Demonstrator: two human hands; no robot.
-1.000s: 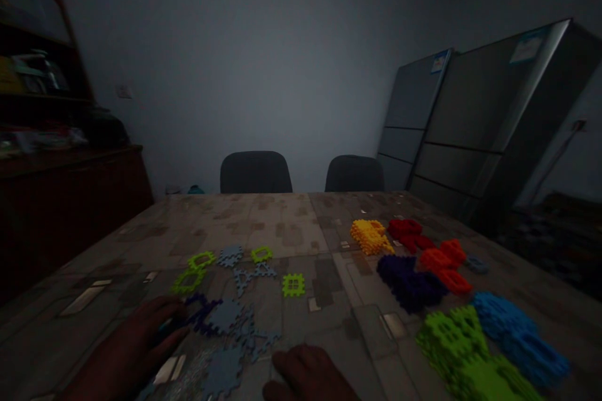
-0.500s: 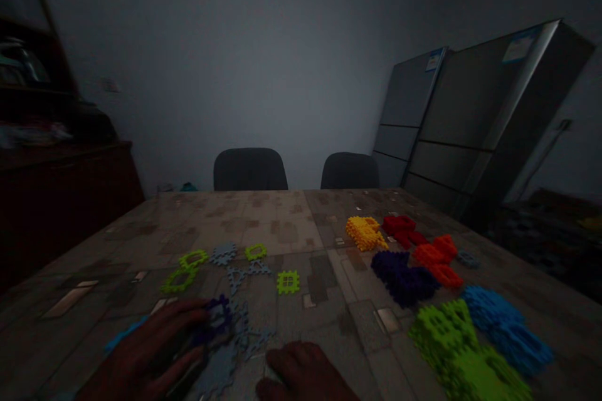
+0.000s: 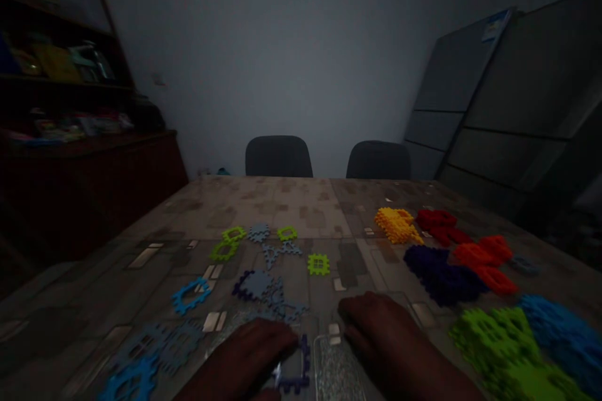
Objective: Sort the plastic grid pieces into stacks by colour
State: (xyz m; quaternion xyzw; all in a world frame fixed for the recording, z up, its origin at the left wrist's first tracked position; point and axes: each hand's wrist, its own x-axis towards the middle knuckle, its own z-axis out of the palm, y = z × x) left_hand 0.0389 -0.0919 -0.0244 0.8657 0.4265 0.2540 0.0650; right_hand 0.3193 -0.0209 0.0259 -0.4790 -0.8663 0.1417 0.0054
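Observation:
My left hand [image 3: 254, 351] is low in the middle, closed at the left side of a dark purple square frame piece [image 3: 305, 363] with notched edges. The hand covers part of that piece. To its right, my right hand [image 3: 380, 332] lies over the table with fingers loosely extended and nothing visible in them. Just beyond my hands lie a grey gear-like piece with a purple edge [image 3: 254, 285] and thin grey linked pieces [image 3: 286, 307]. A blue ring piece [image 3: 191, 294] lies farther left. At lower left are grey square pieces [image 3: 174, 344] and a blue window piece [image 3: 129, 382].
Green pieces [image 3: 318, 264] and small grey pieces [image 3: 269, 255] lie farther ahead. Stacks in yellow [image 3: 396, 224], red [image 3: 439, 225], orange [image 3: 484, 257], purple [image 3: 442, 276], green [image 3: 498, 338] and blue [image 3: 564, 332] stand on the right. Two dark chairs [image 3: 278, 156] stand behind the table [image 3: 310, 200].
The view has turned left. My left hand has moved right and nearer, off the purple-edged grey pieces, to the purple frame. My right hand has shifted right and away from me.

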